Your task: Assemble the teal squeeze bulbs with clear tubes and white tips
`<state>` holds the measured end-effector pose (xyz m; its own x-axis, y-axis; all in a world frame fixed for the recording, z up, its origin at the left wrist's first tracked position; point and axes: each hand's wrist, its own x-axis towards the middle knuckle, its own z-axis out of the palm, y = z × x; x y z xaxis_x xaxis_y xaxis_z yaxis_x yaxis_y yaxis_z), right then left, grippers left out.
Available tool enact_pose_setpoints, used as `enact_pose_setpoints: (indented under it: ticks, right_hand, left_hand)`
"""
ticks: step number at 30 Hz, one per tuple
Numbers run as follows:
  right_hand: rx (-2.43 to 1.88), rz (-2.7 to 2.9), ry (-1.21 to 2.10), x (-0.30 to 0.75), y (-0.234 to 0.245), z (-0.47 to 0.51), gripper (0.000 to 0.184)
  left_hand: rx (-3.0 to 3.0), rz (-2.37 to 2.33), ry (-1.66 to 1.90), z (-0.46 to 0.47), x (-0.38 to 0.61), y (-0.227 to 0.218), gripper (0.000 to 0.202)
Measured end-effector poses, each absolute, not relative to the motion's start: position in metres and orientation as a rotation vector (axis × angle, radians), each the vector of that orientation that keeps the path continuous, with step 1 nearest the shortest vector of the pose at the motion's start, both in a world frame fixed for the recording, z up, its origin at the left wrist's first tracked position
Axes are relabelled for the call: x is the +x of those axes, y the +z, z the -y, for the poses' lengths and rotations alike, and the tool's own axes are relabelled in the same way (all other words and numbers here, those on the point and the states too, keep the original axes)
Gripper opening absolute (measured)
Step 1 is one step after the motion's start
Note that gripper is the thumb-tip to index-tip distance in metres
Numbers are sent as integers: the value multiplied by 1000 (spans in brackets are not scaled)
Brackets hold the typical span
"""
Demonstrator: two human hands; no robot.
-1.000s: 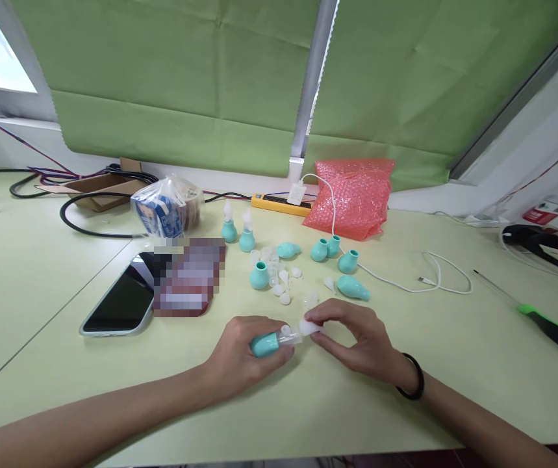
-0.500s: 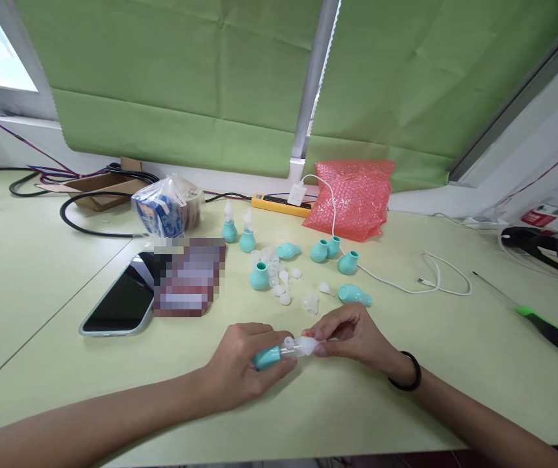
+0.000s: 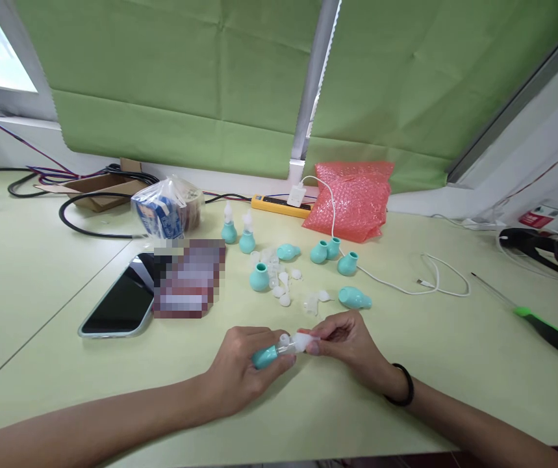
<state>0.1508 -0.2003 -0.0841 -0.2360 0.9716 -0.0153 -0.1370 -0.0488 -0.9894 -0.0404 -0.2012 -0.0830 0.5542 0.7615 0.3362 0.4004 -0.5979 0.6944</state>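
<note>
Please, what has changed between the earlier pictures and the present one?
The right hand brought the white tip nearer the person; it now meets the clear tube on the teal bulb. A loose tip also shifted nearer. Nothing was let go: the left hand keeps its grip too. Phone and screwdriver stayed.

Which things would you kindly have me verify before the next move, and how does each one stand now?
1. Left hand holding the glossy teal bulb: ok.
2. Right hand pinching the white teardrop-shaped tip: ok.
3. Tip lined up with the clear plastic tube on the bulb: ok, end to end.
4. Tip fully seated: cannot tell; the joint is too small to judge.
5. Loose white teardrop-shaped pieces all gathered together: not ok; one lies apart, beside a clear plastic piece.
6. Green-and-black-handled screwdriver away from both hands: ok.
</note>
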Motion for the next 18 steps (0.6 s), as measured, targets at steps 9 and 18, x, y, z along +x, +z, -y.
enact_pose_setpoints:
  ticks: [9, 18]
  right_hand:
    - [-983, 1217, 1611, 150, -81, 204, 16]
    - [-884, 1409, 1444, 151, -72, 208, 22]
  left_hand:
    - [2346, -832, 1020, 202, -40, -83, 18]
    - [2455, -833, 1266, 199, -39, -85, 17]
